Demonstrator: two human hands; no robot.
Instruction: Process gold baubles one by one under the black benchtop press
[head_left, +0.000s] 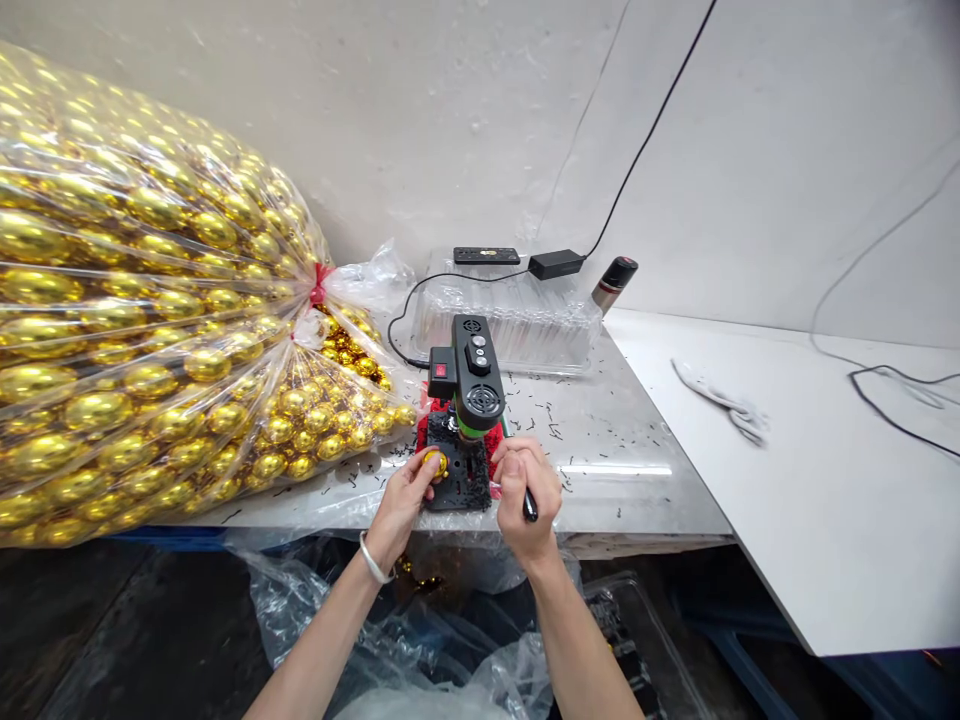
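Observation:
A small black machine (480, 375) with round vents, buttons and a red switch stands on a black base plate over a red mat. My left hand (412, 488), with a white band at the wrist, pinches a shiny gold ball (436, 463) at the left front of the base plate. My right hand (527, 492) is wrapped round a lever handle (531, 506) with a black grip, to the right of the machine. Dark shavings cover part of the base and lie scattered about it. The machine's head hides what is directly beneath it.
Large clear bags of gold balls (150, 330) fill the left. Behind the machine are a clear plastic tray (525, 345), a power adapter (556, 264) and a dark-capped bottle (615, 283). Gloves (720, 400) lie on the white table (825, 480). Plastic sheeting hangs below the front edge.

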